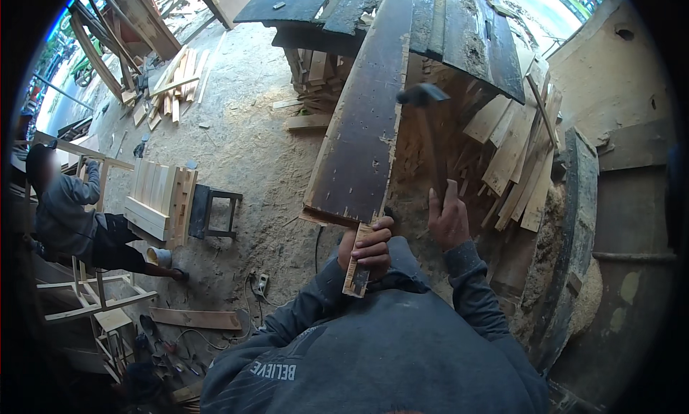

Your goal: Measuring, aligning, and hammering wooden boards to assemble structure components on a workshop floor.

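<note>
Head view: dark slatted surface ahead; brown board, far end over it. Loose planks crowd the right, black stool well left. Hammer right of board, held in closed right grip. Left grip wrapped round narrow wood strip at board's near end.

We're looking across a dusty grey floor, dark stool on our left, weathered plank surface ahead, tan wall right; daylight floods the far side, seemingly open, though glare blurs it.

Daylight glare up top, fisheye-bent edges
</note>
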Tool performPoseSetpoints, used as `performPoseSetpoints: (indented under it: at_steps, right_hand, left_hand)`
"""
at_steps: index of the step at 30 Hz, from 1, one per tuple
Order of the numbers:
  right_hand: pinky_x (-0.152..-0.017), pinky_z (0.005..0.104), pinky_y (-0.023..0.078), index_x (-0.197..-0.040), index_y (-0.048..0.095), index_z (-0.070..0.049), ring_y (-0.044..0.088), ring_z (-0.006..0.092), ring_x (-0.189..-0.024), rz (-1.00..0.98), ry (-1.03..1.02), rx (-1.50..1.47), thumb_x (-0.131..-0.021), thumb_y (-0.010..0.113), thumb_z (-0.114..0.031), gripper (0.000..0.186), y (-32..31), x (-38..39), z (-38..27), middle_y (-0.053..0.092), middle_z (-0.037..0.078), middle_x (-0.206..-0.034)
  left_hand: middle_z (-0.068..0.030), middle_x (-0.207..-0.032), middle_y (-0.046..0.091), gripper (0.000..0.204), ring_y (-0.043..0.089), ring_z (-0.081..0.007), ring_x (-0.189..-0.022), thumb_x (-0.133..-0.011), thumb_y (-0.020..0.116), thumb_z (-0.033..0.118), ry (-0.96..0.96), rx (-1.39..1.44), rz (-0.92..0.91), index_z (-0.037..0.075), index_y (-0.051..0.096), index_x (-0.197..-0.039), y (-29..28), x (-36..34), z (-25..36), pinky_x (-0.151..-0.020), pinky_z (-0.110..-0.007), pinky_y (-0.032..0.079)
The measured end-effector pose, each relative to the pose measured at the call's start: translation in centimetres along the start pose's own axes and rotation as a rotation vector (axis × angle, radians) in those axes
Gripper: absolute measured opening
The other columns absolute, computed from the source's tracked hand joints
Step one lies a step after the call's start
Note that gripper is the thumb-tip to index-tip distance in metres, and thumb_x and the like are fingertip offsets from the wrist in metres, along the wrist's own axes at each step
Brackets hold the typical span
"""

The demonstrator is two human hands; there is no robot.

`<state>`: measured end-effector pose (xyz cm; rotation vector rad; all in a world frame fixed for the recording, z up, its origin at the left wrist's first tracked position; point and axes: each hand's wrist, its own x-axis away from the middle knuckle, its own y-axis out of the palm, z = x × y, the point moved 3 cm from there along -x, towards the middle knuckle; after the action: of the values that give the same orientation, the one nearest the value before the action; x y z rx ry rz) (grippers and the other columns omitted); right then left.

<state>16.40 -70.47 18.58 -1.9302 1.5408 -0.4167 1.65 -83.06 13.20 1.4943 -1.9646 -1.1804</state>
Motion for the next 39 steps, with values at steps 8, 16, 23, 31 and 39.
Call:
performPoseSetpoints:
  at_steps: [8, 16, 23, 31, 39]
  right_hand:
    - [-0.047, 0.0324, 0.048, -0.112, 0.051, -0.005, 0.054, 0.0131, -0.054, -0.276, 0.537, -0.582, -0.104, 0.051, -0.03, 0.027, 2.2, 0.5, 4.4, 0.053, 0.002, -0.067]
    - [-0.044, 0.029, 0.045, -0.105, 0.05, -0.008, 0.048, 0.0102, -0.049, -0.108, 0.816, -0.791, -0.103, 0.054, -0.031, 0.024, 4.0, 2.1, 8.7, 0.047, 0.0, -0.07]
    - [-0.049, 0.0321, 0.048, -0.104, 0.05, -0.009, 0.052, 0.0134, -0.055, -0.218, 0.854, -1.018, -0.1, 0.061, -0.033, 0.027, 7.1, -0.2, 11.6, 0.048, 0.002, -0.073]
    - [-0.084, 0.0492, 0.06, -0.122, 0.054, -0.007, 0.066, 0.0312, -0.097, -0.283, 0.924, -1.399, -0.101, 0.054, -0.046, 0.045, 23.6, -15.8, 10.2, 0.066, 0.013, -0.108]
    - [-0.092, 0.0525, 0.056, -0.135, 0.05, -0.004, 0.066, 0.0363, -0.102, -0.399, 0.855, -1.38, -0.105, 0.043, -0.046, 0.052, 26.8, -13.4, 11.5, 0.064, 0.019, -0.124]
  left_hand:
    - [0.0025, -0.062, 0.044, 0.041, 0.049, -0.007, -0.045, -0.107, 0.033, 0.048, -0.032, -0.115, 0.129, 0.009, 0.042, -0.099, 0.0, 1.7, 2.1, -0.044, -0.024, 0.041]
    - [-0.0039, -0.059, 0.05, 0.063, 0.047, -0.013, -0.044, -0.104, 0.031, 0.061, 0.266, -1.439, 0.857, 0.007, 0.052, -0.08, 1.8, 2.1, -0.2, -0.043, -0.026, 0.039]
    - [0.0003, -0.061, 0.042, 0.052, 0.04, -0.0105, -0.045, -0.104, 0.036, 0.059, 0.136, -1.092, 0.65, 0.009, 0.049, -0.094, 0.8, 7.0, 2.5, -0.043, -0.026, 0.035]
    - [0.0025, -0.065, 0.04, 0.045, 0.038, -0.0091, -0.047, -0.103, 0.04, 0.054, -0.166, -0.714, 0.633, 0.009, 0.045, -0.098, -0.5, 24.2, 1.3, -0.046, -0.025, 0.034]
    - [-0.0103, -0.093, 0.059, 0.054, 0.057, -0.0197, -0.083, -0.104, 0.041, 0.05, -0.048, -1.304, 0.874, 0.004, 0.047, -0.13, -3.1, 34.6, -1.0, -0.073, -0.034, 0.049]
